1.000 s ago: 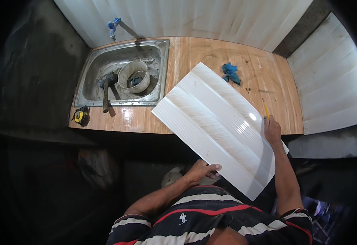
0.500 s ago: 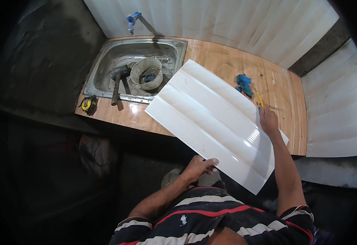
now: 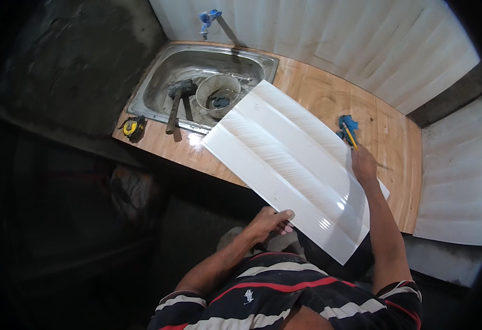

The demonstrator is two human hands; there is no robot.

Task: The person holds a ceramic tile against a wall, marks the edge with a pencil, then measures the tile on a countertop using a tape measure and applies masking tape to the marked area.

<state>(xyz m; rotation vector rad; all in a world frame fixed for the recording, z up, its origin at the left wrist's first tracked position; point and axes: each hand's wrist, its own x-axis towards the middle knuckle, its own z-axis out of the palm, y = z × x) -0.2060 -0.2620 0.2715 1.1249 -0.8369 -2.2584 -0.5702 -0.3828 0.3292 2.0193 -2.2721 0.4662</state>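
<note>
A glossy white wall tile (image 3: 290, 165) with faint beige ribbed bands lies tilted between my two hands, its upper part over the counter. My left hand (image 3: 273, 223) grips the near edge, thumb on top and fingers underneath. At the right edge is my right hand (image 3: 365, 166), closed around a yellow pencil (image 3: 350, 135) that points up and left; some of its fingers are hidden, and it seems to steady the tile too. Just beyond the pencil tip sits a crumpled blue-green rag (image 3: 349, 122) on the wood-patterned counter (image 3: 384, 129).
A steel sink (image 3: 161, 66) at the far left holds a dirty round tub (image 3: 218, 83) and a hammer (image 3: 176, 107) whose handle rests over the rim. A yellow-black tape measure (image 3: 133, 128) sits at the counter's front left corner. A blue faucet (image 3: 208, 23) juts from the tiled wall.
The view has shifted, so the sink, faucet and counter appear further right. Both hands keep their hold on the tile, and the pencil now overlaps the rag.
</note>
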